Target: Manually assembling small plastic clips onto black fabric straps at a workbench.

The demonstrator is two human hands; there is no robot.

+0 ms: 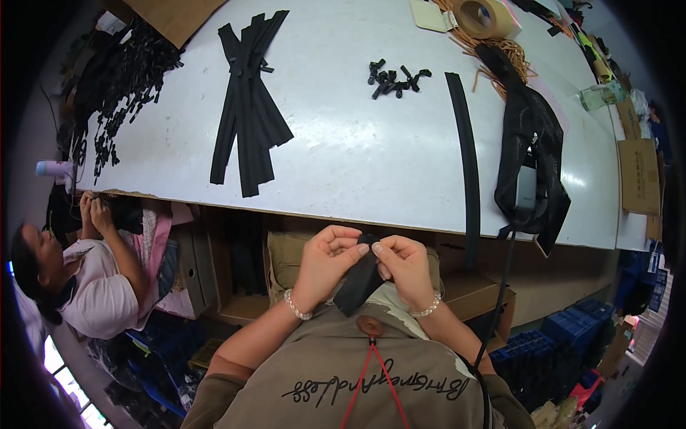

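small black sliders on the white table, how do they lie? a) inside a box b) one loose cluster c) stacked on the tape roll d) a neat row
b: the small black sliders sit in one loose cluster on the white table, between the black zipper strips and a single long strip.

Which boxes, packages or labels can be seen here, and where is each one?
Cardboard sheet: brown, flat, table's far left corner.
Tape roll: tan ring, far right of the table.
Clear plastic package: greenish, right table edge.
Cardboard boxes: brown, right of the table.
Blue crates: stacked on the floor, lower right.
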